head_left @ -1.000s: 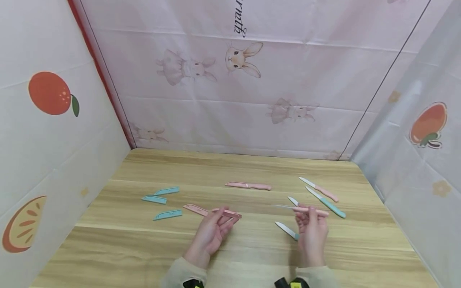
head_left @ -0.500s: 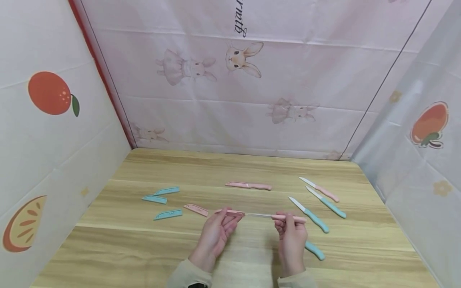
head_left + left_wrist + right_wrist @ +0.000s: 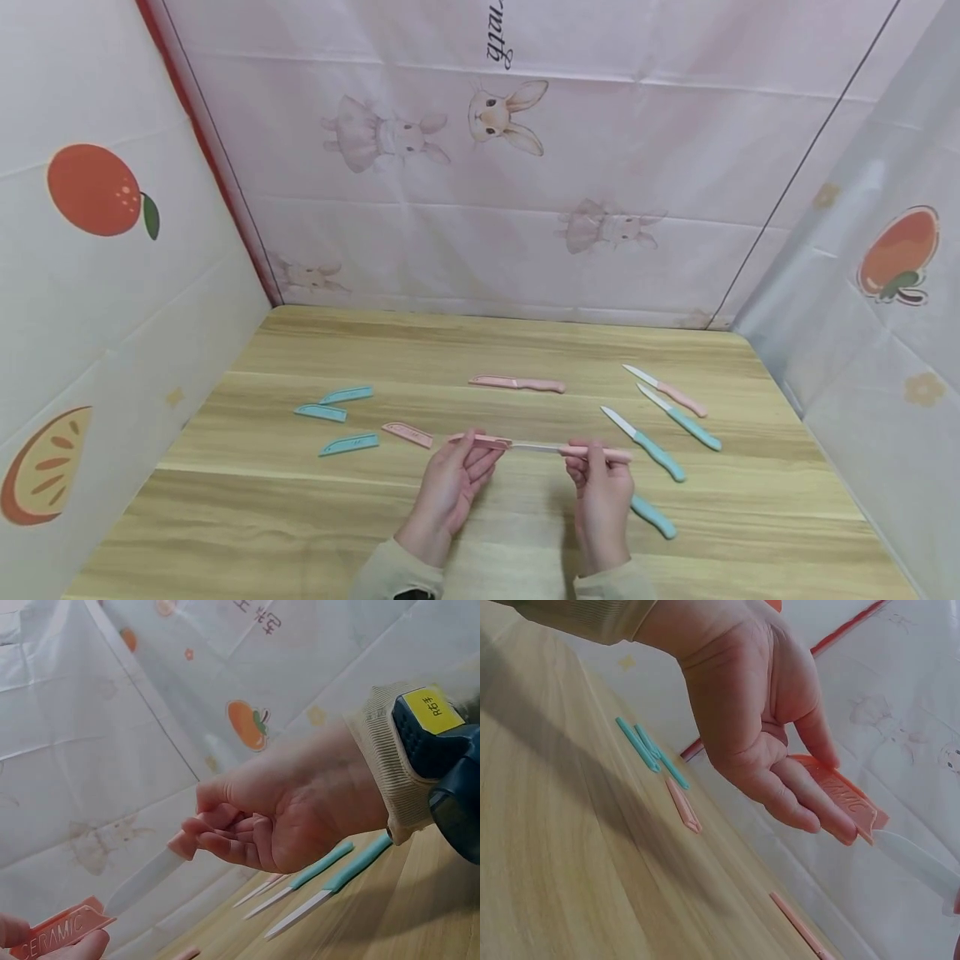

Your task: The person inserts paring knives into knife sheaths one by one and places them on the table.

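Note:
My left hand pinches a pink knife sheath between thumb and fingers, its open mouth facing right. Raised letters reading "CERAMIC" show on the sheath in the left wrist view. My right hand grips the pink handle of a knife, held level above the table. The white blade points left, its tip right at the sheath's mouth. In the right wrist view the blade lines up with the sheath, and the knife's handle is mostly out of frame.
Several teal-handled knives and a pink-handled knife lie unsheathed at the right. A sheathed pink knife lies at the middle back. Teal sheaths and a pink sheath lie at the left. Printed cloth walls surround the table.
My right hand has brought the pink knife leftward and slightly down, bringing the blade tip to the sheath mouth. My left hand has shifted slightly right. Over the last half second both hands barely moved.

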`<state>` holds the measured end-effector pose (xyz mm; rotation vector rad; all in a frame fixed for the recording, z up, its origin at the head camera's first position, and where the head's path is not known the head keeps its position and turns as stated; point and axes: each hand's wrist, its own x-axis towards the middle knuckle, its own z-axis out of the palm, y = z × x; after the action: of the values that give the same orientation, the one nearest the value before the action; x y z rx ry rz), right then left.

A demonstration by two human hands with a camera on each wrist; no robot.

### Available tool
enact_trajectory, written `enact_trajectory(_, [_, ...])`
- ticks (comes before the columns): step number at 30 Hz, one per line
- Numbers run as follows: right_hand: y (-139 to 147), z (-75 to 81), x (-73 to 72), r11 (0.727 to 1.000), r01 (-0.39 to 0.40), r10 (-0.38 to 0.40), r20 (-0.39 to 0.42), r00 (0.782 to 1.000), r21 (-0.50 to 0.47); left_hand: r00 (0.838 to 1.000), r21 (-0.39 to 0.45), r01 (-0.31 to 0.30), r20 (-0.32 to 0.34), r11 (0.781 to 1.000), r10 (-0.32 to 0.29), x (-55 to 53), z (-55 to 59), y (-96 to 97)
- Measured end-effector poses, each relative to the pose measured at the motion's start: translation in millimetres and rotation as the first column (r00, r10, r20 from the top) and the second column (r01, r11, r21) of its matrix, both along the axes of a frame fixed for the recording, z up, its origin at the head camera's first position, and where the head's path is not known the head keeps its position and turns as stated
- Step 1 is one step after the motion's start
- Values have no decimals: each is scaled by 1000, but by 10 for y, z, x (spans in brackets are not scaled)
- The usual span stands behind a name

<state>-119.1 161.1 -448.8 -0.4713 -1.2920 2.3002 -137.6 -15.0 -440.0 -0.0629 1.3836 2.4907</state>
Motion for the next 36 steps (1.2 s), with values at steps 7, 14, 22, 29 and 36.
enact_trajectory(7, [-7,9,-2,1000,-21,21,16,1000,3,1000,10,-21,8,1000,21,-5,7,8])
enact_trajectory(14, [-18,-11,-31,1000,-27,26,83,996,10,1000,37,-21,21,999,21,9,3,25])
enact_trajectory(22, [-44,-54,-42,1000,-13,11,107,994,20,1000,38,-16,3,999,16,26,-14,33])
enact_trajectory(29, [-76,-66,-60,1000,-11,9,103,995,24,1000,12,-24,-3,1000,24,26,-2,25])
enact_trajectory(36, [-95,-89,-79,1000,-18,17,102,995,6,1000,-5,-23,-4,1000,23,37,7,11])
